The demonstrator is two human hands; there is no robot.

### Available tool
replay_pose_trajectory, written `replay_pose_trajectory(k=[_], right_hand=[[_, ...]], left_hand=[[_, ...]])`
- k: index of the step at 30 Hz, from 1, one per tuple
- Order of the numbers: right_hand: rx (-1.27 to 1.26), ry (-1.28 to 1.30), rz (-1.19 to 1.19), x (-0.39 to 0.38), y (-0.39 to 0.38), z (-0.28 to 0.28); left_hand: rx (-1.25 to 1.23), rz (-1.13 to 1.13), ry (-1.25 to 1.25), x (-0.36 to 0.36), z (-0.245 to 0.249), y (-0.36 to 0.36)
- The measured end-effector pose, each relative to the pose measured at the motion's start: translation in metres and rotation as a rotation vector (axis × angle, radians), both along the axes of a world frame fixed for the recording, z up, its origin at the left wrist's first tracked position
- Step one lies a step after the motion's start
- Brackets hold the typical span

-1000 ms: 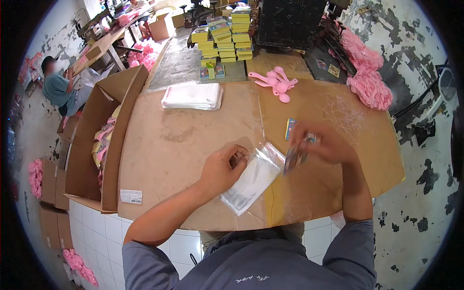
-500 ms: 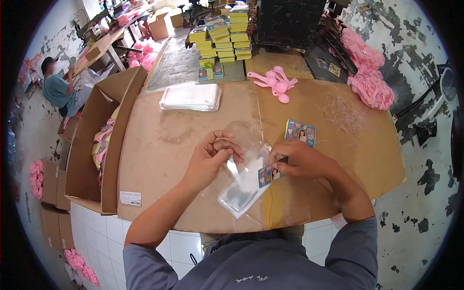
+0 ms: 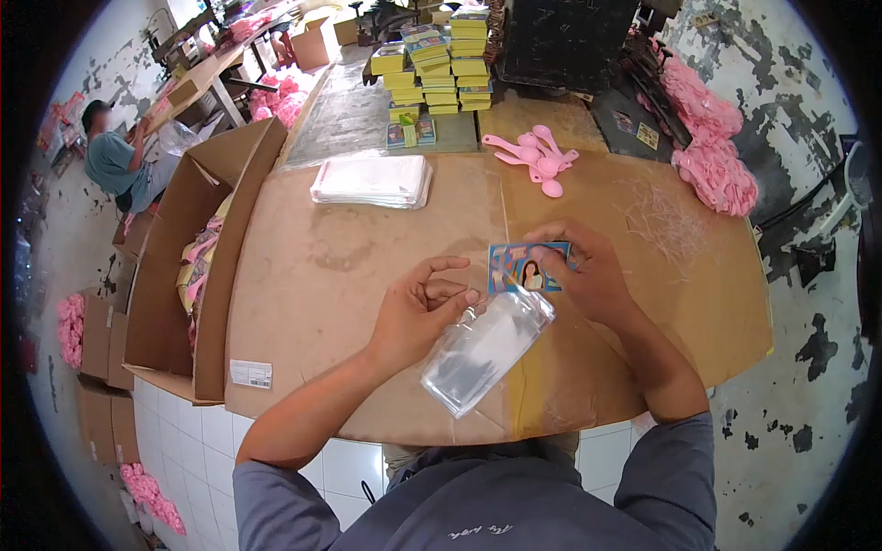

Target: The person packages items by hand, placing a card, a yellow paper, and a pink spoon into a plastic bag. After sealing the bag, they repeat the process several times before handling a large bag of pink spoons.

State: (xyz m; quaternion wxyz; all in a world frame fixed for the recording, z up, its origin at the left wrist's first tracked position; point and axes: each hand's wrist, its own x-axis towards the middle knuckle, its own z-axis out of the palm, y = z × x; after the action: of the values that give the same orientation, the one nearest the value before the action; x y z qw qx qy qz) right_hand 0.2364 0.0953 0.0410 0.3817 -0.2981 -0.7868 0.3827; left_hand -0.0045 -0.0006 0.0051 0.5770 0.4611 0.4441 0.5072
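Observation:
My left hand [image 3: 427, 308] pinches the edge of a clear plastic bag at the middle of the cardboard-covered table. A stack of clear bags [image 3: 482, 358] lies slantwise just right of and below that hand. My right hand [image 3: 583, 266] has its fingers closed on a blue printed card [image 3: 528, 268] with a person's picture on it. The card is beside the upper end of the bags, and my right fingers cover its right part.
Pink spoons [image 3: 542, 158] and a stack of clear packets [image 3: 372, 181] lie farther back. Behind them stand piles of yellow-edged cards [image 3: 436, 69]. An open carton [image 3: 202, 266] stands at the left. A person [image 3: 124, 156] sits beyond it.
My right hand has moved up and right with a card, which now shows more fully. My left hand has shifted slightly right and down. The whole view has shifted a little.

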Motion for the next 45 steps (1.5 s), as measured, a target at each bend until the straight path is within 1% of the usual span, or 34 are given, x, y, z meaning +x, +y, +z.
replay_pose_trajectory(k=[1,4,7,10,13,14,16,19,22,25,28,31,34,37,40,43,44,45], right_hand=[[0.121,-0.086,0.016,0.002,0.0,0.002],[0.084,-0.121,0.099,-0.001,-0.004,0.002],[0.123,-0.188,0.165,-0.008,-0.011,-0.002],[0.077,-0.16,0.165,-0.009,-0.014,-0.007],[0.094,-0.139,0.199,-0.003,-0.005,-0.006],[0.1,-0.155,0.212,-0.002,-0.005,-0.006],[0.113,-0.185,0.236,-0.003,-0.007,-0.005],[0.061,-0.171,0.312,-0.011,-0.016,-0.009],[-0.059,-0.081,0.178,-0.015,-0.021,-0.019],[-0.207,0.048,-0.066,-0.008,-0.01,-0.025],[-0.055,-0.113,0.001,-0.006,-0.016,-0.018],[0.041,-0.13,0.196,-0.014,-0.025,-0.021],[-0.082,-0.214,0.184,-0.013,-0.026,-0.02],[0.035,-0.164,0.087,-0.013,-0.019,-0.023],[0.035,-0.171,0.31,-0.009,-0.012,-0.017],[0.232,-0.239,0.367,-0.003,0.028,0.004],[0.396,-0.287,0.25,0.005,0.057,-0.004],[0.434,-0.278,0.133,0.01,0.088,-0.012]], left_hand=[[-0.002,-0.007,0.016,0.0,0.0,0.0],[0.031,-0.011,0.028,0.006,-0.003,-0.003],[0.158,-0.104,0.201,0.005,-0.011,-0.005],[0.153,-0.136,0.258,0.007,-0.005,-0.008],[0.063,-0.097,0.112,0.007,-0.001,-0.007],[0.071,-0.098,0.12,0.007,-0.001,-0.007],[0.089,-0.103,0.138,0.007,-0.002,-0.007],[0.161,-0.164,0.301,0.005,-0.007,-0.008],[0.196,-0.12,0.322,0.008,-0.005,-0.01],[0.109,0.013,0.144,0.008,0.001,-0.008],[0.147,0.088,0.119,0.005,-0.001,-0.004],[0.14,0.079,0.104,0.007,-0.003,-0.006],[0.126,0.059,0.122,0.008,-0.004,-0.006],[0.147,0.004,0.102,0.01,-0.002,-0.007],[0.125,-0.042,0.179,0.007,0.007,-0.009],[0.127,-0.01,0.165,0.005,0.0,-0.007],[0.137,-0.004,0.157,0.004,-0.003,-0.006],[0.145,-0.001,0.148,0.002,-0.006,-0.005]])
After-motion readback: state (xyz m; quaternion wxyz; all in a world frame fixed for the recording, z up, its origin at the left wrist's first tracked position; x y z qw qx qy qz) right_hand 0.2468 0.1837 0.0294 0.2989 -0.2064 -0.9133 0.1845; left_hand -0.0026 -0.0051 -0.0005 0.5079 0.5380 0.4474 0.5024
